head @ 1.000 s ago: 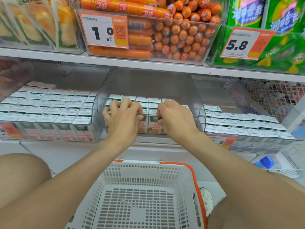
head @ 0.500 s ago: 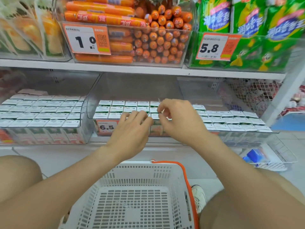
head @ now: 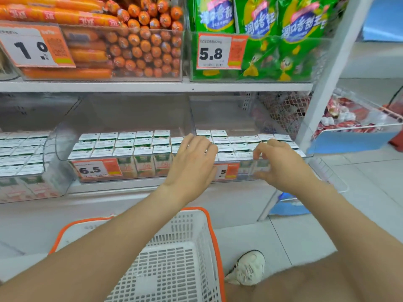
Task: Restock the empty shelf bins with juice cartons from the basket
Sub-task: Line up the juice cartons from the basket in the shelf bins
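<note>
Okay, you are holding both arms out over the basket (head: 187, 236) toward the lower shelf. Your left grip (head: 192, 164) is lying loose, fingers spread and nearly straight, resting on the juice cartons (head: 122, 152) at the right end of the middle bin (head: 65, 140), just beside the right bin (head: 246, 171). Your right grip (head: 281, 166) is curling into a C at the right bin's front: fingertips (head: 257, 150) are sitting at the top edge, thumb (head: 261, 175) low on the clear wall. Cannot tell whether it is actually clamping. Cartons are standing upright in rows in both bins. Basket is sitting on the floor beneath your forearms.
</note>
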Available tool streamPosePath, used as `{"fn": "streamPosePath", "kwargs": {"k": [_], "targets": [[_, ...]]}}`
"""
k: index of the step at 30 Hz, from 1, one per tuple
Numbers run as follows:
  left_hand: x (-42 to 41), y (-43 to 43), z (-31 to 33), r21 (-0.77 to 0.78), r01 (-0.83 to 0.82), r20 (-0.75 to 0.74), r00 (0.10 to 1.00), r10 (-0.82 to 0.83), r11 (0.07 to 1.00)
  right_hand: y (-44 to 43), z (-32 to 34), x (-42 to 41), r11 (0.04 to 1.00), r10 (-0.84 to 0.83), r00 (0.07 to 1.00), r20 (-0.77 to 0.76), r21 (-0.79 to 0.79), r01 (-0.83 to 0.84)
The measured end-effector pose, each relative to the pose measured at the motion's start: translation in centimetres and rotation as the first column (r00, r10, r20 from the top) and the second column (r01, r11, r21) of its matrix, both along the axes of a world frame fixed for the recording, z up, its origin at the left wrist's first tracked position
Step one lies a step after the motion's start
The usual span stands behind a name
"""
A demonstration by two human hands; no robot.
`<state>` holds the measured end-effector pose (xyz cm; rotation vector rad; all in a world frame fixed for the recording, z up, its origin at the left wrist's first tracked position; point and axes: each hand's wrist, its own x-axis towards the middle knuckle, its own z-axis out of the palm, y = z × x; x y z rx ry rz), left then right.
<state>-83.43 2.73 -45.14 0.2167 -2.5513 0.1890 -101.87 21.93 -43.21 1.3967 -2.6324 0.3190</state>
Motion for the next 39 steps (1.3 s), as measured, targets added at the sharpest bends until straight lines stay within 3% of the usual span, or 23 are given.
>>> {"fn": "streamPosePath", "kwargs": {"k": [4,10,17,26,29,34,37,39], "targets": [[-0.5,0.4,-1.0,-0.097,-0.101,0.031,0.994,0.104,0.990,-0.5,-1.1,-1.1,0.995,0.049,0.997,-0.051,-0.083,-0.053],[-0.6,-0.2,-0.9,-0.191,-0.152,0.082,0.982,0.170,0.970,-1.4,-0.6,-1.0,0.999,0.041,0.993,-0.107,-0.014,-0.043],[-2.2,-1.7,0.9,-0.198,-0.167,-0.053,0.986,0.160,0.966,-2.5,0.8,-1.5,0.989,-0.009,0.987,-0.158,-0.150,-0.015],[-3.3,-2.7,-1.1,-0.222,-0.195,0.063,0.975,0.213,0.955,-4.6,-0.8,-2.3,0.999,0.009,0.990,-0.138,-0.031,-0.013],[-3.2,-2.6,-1.6,-0.201,-0.198,0.082,0.972,0.218,0.959,-4.4,-0.9,-2.0,0.999,-0.013,0.993,-0.116,-0.036,0.009],[-1.0,-3.1,-0.2,-0.099,-0.006,0.038,0.999,0.010,0.995,-6.6,1.0,1.5,0.993,-0.104,0.994,-0.014,0.047,0.105],[3.7,-4.4,1.3,-0.025,0.017,-0.060,0.998,-0.019,1.000,-9.7,2.7,7.7,0.995,-0.069,0.998,-0.004,-0.065,0.069],[7.5,-5.9,2.1,0.002,-0.037,-0.099,0.994,0.037,0.999,-11.8,3.4,12.1,0.989,0.048,0.999,0.010,-0.139,-0.046]]}}
